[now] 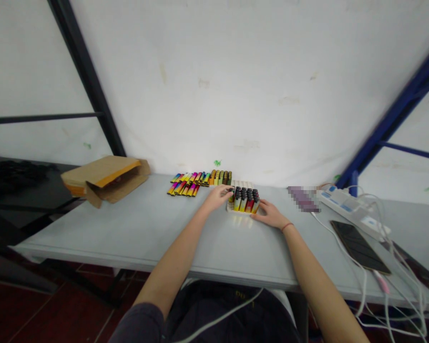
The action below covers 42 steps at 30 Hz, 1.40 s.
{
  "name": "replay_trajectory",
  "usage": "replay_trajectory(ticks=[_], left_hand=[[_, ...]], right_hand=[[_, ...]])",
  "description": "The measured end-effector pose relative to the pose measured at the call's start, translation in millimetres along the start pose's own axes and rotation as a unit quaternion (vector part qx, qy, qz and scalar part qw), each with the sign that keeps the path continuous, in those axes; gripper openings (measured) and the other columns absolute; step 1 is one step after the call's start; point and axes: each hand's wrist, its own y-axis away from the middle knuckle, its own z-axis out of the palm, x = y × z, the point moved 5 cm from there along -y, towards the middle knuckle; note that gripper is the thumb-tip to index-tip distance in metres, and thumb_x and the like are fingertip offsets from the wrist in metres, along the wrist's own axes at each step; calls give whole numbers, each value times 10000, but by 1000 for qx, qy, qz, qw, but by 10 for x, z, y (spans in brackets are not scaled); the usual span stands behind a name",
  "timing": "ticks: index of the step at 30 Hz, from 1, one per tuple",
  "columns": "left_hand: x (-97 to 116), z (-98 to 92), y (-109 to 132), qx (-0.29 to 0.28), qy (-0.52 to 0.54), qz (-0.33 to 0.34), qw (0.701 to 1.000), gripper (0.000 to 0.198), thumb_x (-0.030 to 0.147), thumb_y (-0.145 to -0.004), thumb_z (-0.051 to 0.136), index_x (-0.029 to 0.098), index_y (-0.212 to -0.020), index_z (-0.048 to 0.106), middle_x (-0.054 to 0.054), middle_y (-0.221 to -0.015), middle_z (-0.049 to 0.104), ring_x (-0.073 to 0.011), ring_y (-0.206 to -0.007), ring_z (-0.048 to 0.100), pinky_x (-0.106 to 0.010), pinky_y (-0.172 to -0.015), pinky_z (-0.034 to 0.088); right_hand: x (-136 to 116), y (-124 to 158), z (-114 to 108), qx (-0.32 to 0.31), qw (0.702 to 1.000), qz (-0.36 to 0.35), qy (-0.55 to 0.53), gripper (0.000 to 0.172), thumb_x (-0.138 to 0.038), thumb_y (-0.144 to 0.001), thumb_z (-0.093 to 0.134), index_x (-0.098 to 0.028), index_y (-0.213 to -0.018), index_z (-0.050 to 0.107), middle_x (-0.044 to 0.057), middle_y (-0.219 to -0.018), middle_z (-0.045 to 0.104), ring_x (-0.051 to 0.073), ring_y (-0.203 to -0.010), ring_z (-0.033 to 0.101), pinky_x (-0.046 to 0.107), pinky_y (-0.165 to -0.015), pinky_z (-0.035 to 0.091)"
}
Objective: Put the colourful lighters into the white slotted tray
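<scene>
A white tray point(240, 211) on the grey table holds rows of upright lighters point(246, 200) with black tops and yellow, white and red bodies. My left hand point(218, 197) is at the tray's left side, its thumb and fingers pinched round a lighter with a dark top point(231, 190). At the right side, my right hand point(270, 214) rests with fingers apart against the tray's corner, touching its edge. Behind the tray stands a second white tray point(243, 183) with holes, and beside it a block of upright lighters point(220, 177) with yellow and green bodies.
Several colourful wrappers or lighter bodies point(186, 184) lie left of the block. A torn cardboard box point(103, 176) sits at the far left. On the right are a power strip point(353, 209), a dark phone point(359, 245), a blurred purple item point(303, 199) and tangled white cables. A wall point(236, 95) rises behind.
</scene>
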Motion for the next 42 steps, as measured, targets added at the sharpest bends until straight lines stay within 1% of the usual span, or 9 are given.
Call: replay_trajectory(ticks=[7,12,18,21,25,31,35,38,42], left_hand=[[13,44,18,-6,-13,-14,1000,249,201,-766,723,231,-1013,729,-58,-996,722,-219,-950,668,-360,-935,539],[90,-26,29,36,-113,19,993,126,230,-787,731,235,-911,715,-65,-992,700,-254,-1058,619,-386,-1017,465],[-94,-597,160,280,-272,-114,914,250,270,-924,555,209,-1141,665,-192,-1350,553,-413,-1376,332,-552,-1042,373],[-297,-834,232,312,-272,-159,896,186,247,-910,555,179,-1054,651,-221,-1375,511,-470,-1417,253,-628,-994,378],[-424,-935,264,313,-266,-173,895,86,230,-898,564,170,-852,605,-228,-1264,587,-482,-1393,319,-630,-923,428],[-282,-870,138,310,-257,-187,896,101,247,-916,552,179,-877,615,-202,-1147,675,-387,-1294,499,-525,-982,438],[-308,-702,-7,276,-112,-203,933,226,243,-976,378,187,-948,595,-102,-906,711,-231,-834,691,-355,-777,518],[-416,-527,-28,264,57,-251,930,211,279,-977,359,195,-939,548,-9,-707,641,-141,-514,582,-264,-545,467],[-450,-393,-35,249,159,-246,923,156,329,-958,457,197,-897,510,35,-632,590,-85,-456,525,-192,-475,412]], right_hand=[[-1,-2,3,4,1000,0,4,616,-613,-840,628,-220,-1313,647,144,-1404,603,344,-1289,569,511,-1122,443],[15,0,10,3,1000,-5,7,622,-614,-844,625,-211,-1317,641,149,-1411,596,343,-1287,569,516,-1122,441],[26,0,8,-3,1000,-1,17,630,-631,-847,607,-185,-1288,662,168,-1396,598,350,-1285,568,504,-1129,437],[27,-1,7,-3,1000,0,23,625,-626,-849,609,-182,-1286,664,167,-1387,601,344,-1280,570,496,-1130,436],[22,0,9,-5,1000,4,23,606,-617,-850,615,-196,-1283,666,162,-1388,602,344,-1282,569,506,-1124,439],[29,2,12,3,1000,9,10,614,-620,-834,637,-206,-1286,671,149,-1394,608,353,-1282,570,504,-1119,442],[41,1,13,6,1000,10,2,634,-647,-821,639,-231,-1298,665,127,-1409,603,348,-1290,565,507,-1122,439],[43,0,15,1,1000,7,2,640,-646,-829,629,-216,-1302,662,140,-1416,595,350,-1297,559,511,-1130,432],[40,-3,19,-3,1000,2,4,626,-627,-843,621,-210,-1309,653,154,-1410,595,353,-1293,563,518,-1128,434]])
